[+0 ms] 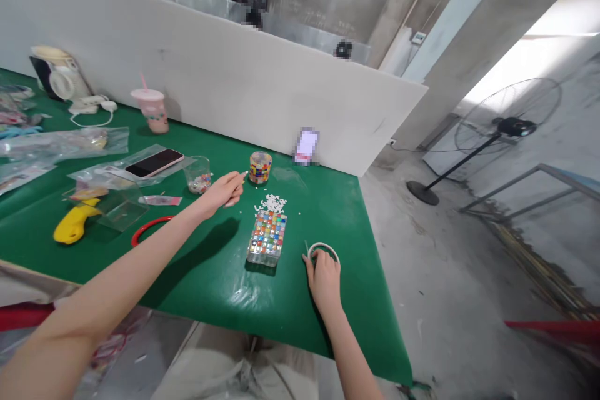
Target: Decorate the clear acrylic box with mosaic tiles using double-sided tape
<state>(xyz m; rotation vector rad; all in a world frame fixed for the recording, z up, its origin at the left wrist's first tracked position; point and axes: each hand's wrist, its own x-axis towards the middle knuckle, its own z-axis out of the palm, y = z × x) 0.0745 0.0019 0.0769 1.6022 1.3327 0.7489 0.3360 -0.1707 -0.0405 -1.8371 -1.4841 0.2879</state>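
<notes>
My left hand [226, 190] hovers over the green table [206, 262] with its fingers pinched on a small white piece. Just right of it lie a pile of small white pieces [272, 203] and a mosaic-tiled block [267, 237]. A round mosaic-covered cup [260, 167] stands beyond the fingertips. My right hand [323, 278] rests on the table near its right edge, fingers curled onto a white tape roll [323, 250].
A small glass with coloured bits [199, 175], a phone [154, 163] on plastic bags, a yellow cutter [75, 224], a red ring [150, 228] and a pink drink cup [152, 109] lie to the left. A white partition [234, 81] runs behind. A floor fan [506, 128] stands right.
</notes>
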